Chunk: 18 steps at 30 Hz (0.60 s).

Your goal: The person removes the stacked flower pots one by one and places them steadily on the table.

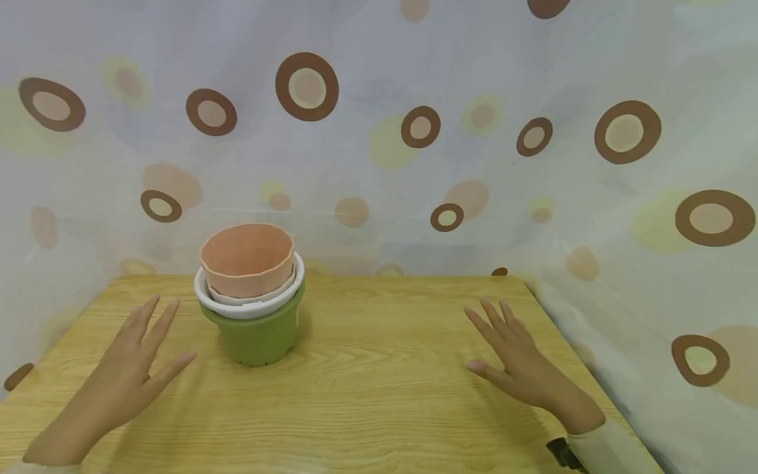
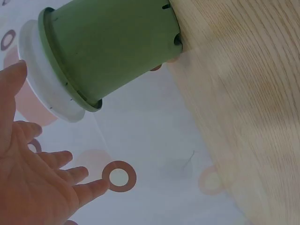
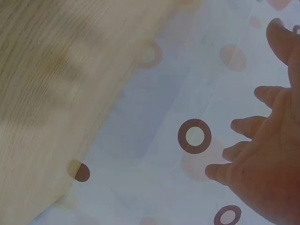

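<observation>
A stack of nested flower pots stands on the left part of the wooden table. At its bottom is a green pot (image 1: 258,339), with a white pot (image 1: 249,309) set into it. Inside these sits another pale pot, mostly hidden, and a peach pot (image 1: 251,276) with a wavy rim is on top. My left hand (image 1: 127,372) hovers left of the stack with its fingers spread, apart from the pots. Over the table's right side my right hand (image 1: 521,365) is held with fingers extended, touching nothing. The left wrist view shows the green pot's side (image 2: 108,44) beyond the left fingers.
The wooden table (image 1: 379,395) reaches back to a pale sheet (image 1: 367,85) printed with brown rings and coloured dots, which also hangs along both sides. A dark band (image 1: 562,453) shows at the right sleeve.
</observation>
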Available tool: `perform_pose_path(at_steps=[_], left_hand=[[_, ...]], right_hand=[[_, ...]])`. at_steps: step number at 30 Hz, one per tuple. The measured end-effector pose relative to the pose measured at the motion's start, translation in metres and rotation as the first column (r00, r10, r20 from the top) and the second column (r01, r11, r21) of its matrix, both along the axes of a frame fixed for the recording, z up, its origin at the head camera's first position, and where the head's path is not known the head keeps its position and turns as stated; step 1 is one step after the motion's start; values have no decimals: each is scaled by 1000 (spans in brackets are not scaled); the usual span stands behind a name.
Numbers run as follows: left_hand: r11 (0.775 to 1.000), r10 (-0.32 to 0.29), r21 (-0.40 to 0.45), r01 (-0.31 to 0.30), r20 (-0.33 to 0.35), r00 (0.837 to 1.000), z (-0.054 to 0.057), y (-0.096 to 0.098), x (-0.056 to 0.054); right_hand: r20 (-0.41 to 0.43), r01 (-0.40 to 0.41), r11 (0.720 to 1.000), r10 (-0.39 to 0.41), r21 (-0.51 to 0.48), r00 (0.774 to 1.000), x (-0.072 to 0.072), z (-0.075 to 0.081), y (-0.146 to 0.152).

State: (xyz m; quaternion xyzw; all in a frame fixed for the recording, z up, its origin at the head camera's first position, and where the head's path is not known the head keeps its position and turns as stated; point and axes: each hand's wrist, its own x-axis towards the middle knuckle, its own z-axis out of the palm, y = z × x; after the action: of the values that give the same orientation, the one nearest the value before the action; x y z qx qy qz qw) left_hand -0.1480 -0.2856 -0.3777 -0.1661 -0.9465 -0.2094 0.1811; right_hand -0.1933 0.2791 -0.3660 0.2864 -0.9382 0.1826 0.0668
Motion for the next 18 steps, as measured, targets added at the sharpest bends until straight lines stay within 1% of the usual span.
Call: perform_pose_path(at_steps=[4,7,11,15,18], left_hand=[[993,-23,117,22,2,1000,3,2,-5],[983,-30,182,27,13,999,5,4,-8],[973,-21,231,10,46,999,7,6,-13],[964,-2,266,-16,66,998,8,9,-17],[952,-1,304,-26,88,996,9,10,-21]], right_hand=[[-43,-35,999,33,-26,999,-2,2,-6],[-56,-56,997,53,-50,997,-2,3,-10],[-53,-82,994,78,-71,995,-2,2,-15],[-55,-92,993,88,-70,995,-1,1,-20],[-60,-100,992,96,-72,994,0,1,-22]])
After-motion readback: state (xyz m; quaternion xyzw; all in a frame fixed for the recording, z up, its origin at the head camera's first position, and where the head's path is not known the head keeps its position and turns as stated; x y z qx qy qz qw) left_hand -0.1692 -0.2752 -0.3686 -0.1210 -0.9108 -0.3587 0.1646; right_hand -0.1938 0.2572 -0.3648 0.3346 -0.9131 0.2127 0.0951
